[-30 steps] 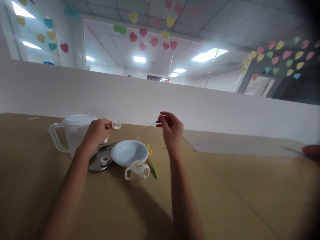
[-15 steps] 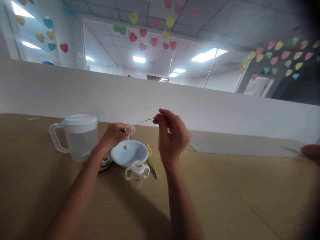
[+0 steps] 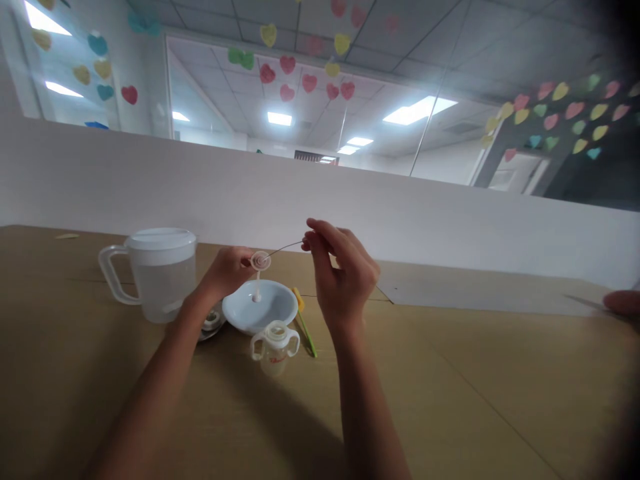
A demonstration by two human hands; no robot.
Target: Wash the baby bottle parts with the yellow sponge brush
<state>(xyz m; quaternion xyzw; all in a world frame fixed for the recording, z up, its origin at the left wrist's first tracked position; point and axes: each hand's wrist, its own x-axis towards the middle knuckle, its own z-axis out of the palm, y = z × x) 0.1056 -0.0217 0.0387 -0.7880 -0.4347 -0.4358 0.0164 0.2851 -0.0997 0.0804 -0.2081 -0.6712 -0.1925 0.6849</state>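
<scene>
Over a white bowl (image 3: 283,310), my left hand (image 3: 227,273) pinches a round, translucent straw nipple (image 3: 261,261). A pale tube with a thick end (image 3: 257,296) hangs from it above the bowl. My right hand (image 3: 345,280), raised to the right, is closed on a thin, bent wire (image 3: 285,247), perhaps a straw brush; its tip runs into the nipple. Just in front of the bowl stands an uncapped baby bottle (image 3: 275,353) with two handles and red print. A sponge brush (image 3: 305,327) with a yellow head and green handle lies beside the bowl.
A lidded clear pitcher (image 3: 165,280) stands at the left. Partly behind my left forearm, a white ring (image 3: 211,321) rests on a metal dish (image 3: 213,333). Another person's hand (image 3: 621,302) shows at the right edge. A white wall (image 3: 300,200) borders the table behind.
My right hand has moved slightly left toward the nipple, and less of the wire shows between the hands. The hanging tube end has swung a little to the right.
</scene>
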